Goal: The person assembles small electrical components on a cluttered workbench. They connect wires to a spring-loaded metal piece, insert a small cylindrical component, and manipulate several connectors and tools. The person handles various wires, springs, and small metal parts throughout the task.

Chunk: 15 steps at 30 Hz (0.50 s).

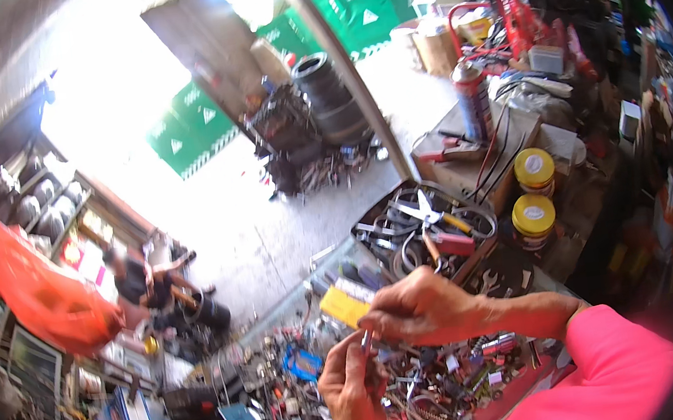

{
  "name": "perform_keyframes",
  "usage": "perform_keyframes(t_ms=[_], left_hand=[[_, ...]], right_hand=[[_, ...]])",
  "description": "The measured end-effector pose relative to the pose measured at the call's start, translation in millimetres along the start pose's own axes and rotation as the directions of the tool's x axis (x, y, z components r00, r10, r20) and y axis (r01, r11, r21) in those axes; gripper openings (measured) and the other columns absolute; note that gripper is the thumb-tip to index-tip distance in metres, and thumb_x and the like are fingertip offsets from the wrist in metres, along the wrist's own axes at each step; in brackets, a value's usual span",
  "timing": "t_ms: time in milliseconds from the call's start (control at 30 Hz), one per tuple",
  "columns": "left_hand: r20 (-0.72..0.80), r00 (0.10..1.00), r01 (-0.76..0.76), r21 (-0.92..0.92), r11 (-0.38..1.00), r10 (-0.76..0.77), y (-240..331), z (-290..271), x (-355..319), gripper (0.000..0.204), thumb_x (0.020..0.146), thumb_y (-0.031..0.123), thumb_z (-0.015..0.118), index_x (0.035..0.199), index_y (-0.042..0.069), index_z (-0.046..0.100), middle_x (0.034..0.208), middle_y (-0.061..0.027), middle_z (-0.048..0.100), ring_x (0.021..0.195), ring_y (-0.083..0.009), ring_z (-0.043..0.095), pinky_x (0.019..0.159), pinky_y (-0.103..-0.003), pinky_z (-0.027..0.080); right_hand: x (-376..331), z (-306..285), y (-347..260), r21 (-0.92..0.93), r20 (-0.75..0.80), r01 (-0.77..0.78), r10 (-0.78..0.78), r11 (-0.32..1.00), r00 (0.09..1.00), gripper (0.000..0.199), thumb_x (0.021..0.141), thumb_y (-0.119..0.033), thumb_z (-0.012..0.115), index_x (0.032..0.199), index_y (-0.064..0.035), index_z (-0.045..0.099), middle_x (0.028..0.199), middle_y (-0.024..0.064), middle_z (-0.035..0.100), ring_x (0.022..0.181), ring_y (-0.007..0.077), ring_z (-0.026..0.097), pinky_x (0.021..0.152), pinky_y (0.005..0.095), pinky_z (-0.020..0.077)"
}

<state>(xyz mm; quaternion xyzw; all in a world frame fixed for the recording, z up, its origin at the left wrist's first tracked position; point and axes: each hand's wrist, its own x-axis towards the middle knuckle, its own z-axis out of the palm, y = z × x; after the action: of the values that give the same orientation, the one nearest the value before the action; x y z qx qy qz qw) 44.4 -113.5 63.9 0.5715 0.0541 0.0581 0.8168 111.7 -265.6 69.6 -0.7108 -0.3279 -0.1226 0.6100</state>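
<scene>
Both my hands meet over a bench heaped with small metal parts (450,385). My left hand (350,389) has its fingers closed around a small, thin, silvery metal piece (367,340), whose kind I cannot make out. From the right my right hand (420,305) comes down, fingertips pinched at the upper end of that same piece. Just behind the fingers lies a yellow box-like object (346,303), partly covered by my right hand. A blue item (302,364) rests among the parts left of my hands.
A dark tray (366,244) beyond my right hand holds snips (425,212) and other tools. Two yellow-lidded tubs (533,215) and a spray can (472,101) stand to the right. Stacked tyres (329,97) are outside by a pole. A person (143,280) sits at the left.
</scene>
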Motion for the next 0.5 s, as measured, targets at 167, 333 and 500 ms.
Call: perform_keyframes(t_ms=[167,333,500], left_hand=[[-0.013,0.999,-0.044,0.145,0.988,0.046,-4,3,-1,0.013,0.087,0.012,0.060,0.100,0.008,0.061,0.064,0.0046,0.053,0.050,-0.0029,0.043,0.042,-0.018,0.032],[0.076,0.993,0.104,-0.123,0.987,-0.095,-9,-8,8,0.020,0.094,0.017,0.053,0.102,-0.001,0.058,0.065,-0.0059,0.057,0.042,-0.0081,0.046,0.034,-0.019,0.032],[0.060,0.990,0.131,-0.072,0.989,-0.127,2,3,2,0.018,0.091,0.012,0.056,0.104,-0.001,0.058,0.066,-0.0037,0.057,0.045,-0.0064,0.046,0.037,-0.019,0.033]], right_hand=[[3,-10,0,-0.148,0.087,-0.038,0.051,0.988,0.995,0.023,0.090,-0.021,0.061,0.093,0.0014,0.066,0.063,0.0101,0.063,0.054,0.0111,0.058,0.050,0.0280,0.0456],[1,-10,-3,-0.156,0.067,-0.024,0.035,0.987,0.997,0.023,0.090,-0.020,0.061,0.090,0.0027,0.066,0.063,0.0090,0.064,0.055,0.0088,0.058,0.050,0.0266,0.0460],[0,-5,-5,0.011,0.016,-0.105,0.105,0.994,0.994,0.027,0.088,-0.025,0.061,0.086,0.0013,0.066,0.058,0.0134,0.059,0.048,0.0188,0.056,0.048,0.0330,0.0443]])
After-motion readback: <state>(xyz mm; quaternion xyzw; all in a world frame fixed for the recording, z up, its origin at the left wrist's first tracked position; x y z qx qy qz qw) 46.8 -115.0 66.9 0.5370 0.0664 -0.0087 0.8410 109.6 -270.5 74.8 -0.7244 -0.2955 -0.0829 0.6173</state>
